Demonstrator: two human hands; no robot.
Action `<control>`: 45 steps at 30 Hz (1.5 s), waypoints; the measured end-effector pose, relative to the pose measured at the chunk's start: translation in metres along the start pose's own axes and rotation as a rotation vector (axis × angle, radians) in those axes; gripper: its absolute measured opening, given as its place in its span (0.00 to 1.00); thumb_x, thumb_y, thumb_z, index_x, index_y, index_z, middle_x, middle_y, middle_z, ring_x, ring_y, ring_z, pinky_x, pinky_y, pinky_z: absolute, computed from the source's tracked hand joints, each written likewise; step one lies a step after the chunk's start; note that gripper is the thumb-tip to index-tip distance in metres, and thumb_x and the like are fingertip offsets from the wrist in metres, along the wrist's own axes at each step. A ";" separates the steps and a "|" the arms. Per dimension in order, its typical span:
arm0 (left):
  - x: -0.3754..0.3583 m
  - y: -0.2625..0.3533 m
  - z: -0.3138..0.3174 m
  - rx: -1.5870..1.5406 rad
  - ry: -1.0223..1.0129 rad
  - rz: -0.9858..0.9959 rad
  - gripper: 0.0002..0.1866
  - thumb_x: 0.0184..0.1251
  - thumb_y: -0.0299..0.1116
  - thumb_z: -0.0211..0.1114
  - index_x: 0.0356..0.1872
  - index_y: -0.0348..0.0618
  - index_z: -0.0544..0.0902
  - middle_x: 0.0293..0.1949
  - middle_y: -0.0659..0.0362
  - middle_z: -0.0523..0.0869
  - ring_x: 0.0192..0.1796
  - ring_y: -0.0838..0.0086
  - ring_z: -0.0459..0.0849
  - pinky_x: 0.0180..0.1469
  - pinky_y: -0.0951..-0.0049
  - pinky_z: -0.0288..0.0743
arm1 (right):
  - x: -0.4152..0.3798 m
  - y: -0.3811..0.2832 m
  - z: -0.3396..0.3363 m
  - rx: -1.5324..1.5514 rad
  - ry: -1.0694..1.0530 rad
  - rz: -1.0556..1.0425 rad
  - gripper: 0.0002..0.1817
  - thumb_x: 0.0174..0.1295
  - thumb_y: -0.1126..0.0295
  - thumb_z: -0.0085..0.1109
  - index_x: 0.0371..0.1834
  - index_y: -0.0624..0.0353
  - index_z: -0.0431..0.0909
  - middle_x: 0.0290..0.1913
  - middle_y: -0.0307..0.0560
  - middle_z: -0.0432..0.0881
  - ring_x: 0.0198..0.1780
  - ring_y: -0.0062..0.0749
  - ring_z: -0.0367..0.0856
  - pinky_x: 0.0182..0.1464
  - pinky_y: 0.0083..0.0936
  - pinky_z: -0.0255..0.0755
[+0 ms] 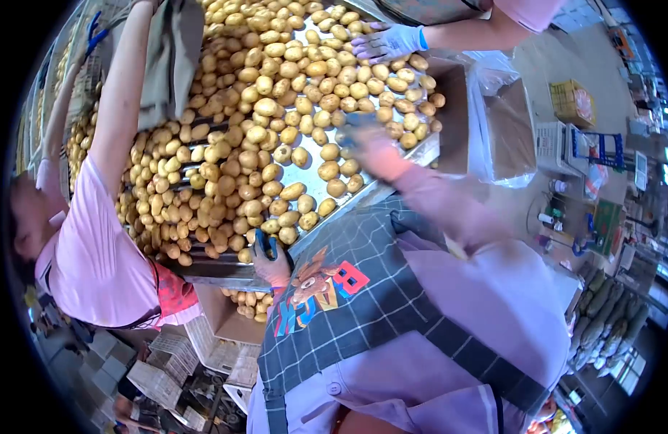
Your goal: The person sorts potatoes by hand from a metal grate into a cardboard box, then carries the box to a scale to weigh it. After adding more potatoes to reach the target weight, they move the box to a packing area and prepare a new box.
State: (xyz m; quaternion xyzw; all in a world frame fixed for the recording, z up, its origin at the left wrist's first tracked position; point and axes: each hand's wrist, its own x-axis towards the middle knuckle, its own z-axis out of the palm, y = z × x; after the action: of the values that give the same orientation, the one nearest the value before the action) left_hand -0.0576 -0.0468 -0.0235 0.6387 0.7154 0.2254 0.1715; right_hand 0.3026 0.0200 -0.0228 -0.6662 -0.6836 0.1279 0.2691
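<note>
Many potatoes cover a metal sorting table in front of me. My left hand, in a glove with dark blue fingertips, is at the near edge of the table beside a few potatoes. Its visible fingers are apart, and no potato shows in them. Over the right part of the table is my right hand, also gloved and smeared by motion. Potatoes lie close around it, but the blur hides whether it holds one.
Across the table, a co-worker's gloved hand rests among potatoes. Another co-worker reaches over from the left. A plastic-lined carton stands at the table's right end. Below the near edge, another carton holds potatoes.
</note>
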 end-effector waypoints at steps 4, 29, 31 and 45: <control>0.002 0.001 -0.001 -0.113 -0.072 0.017 0.25 0.57 0.30 0.68 0.59 0.42 0.79 0.50 0.45 0.79 0.50 0.53 0.80 0.54 0.60 0.74 | 0.057 -0.134 0.012 0.074 -0.612 -0.302 0.27 0.66 0.54 0.51 0.68 0.46 0.68 0.68 0.53 0.68 0.67 0.50 0.68 0.68 0.48 0.62; 0.029 0.068 0.031 -0.247 -0.552 0.322 0.32 0.45 0.26 0.61 0.60 0.49 0.79 0.64 0.41 0.72 0.67 0.46 0.68 0.70 0.59 0.59 | -0.002 0.050 -0.030 -0.053 -0.423 -0.194 0.23 0.61 0.61 0.56 0.60 0.48 0.75 0.63 0.48 0.74 0.66 0.46 0.69 0.69 0.43 0.59; 0.026 0.064 0.005 -0.561 -0.437 0.153 0.31 0.48 0.20 0.57 0.60 0.42 0.78 0.63 0.46 0.75 0.66 0.57 0.72 0.68 0.64 0.64 | 0.021 0.043 -0.039 -0.017 -0.435 -0.026 0.21 0.63 0.61 0.55 0.59 0.51 0.77 0.57 0.53 0.79 0.58 0.48 0.76 0.63 0.40 0.67; 0.001 -0.017 -0.033 -0.722 0.126 -0.354 0.16 0.69 0.27 0.58 0.55 0.32 0.79 0.48 0.54 0.85 0.44 0.76 0.82 0.48 0.78 0.75 | 0.011 0.007 -0.030 -0.214 -0.352 -0.236 0.24 0.59 0.61 0.57 0.61 0.49 0.75 0.63 0.48 0.74 0.66 0.48 0.69 0.70 0.48 0.56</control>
State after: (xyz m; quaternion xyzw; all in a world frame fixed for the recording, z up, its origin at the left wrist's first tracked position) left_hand -0.0897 -0.0508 -0.0052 0.3894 0.6985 0.4676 0.3767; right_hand 0.3249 0.0254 -0.0001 -0.5739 -0.8028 0.1366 0.0865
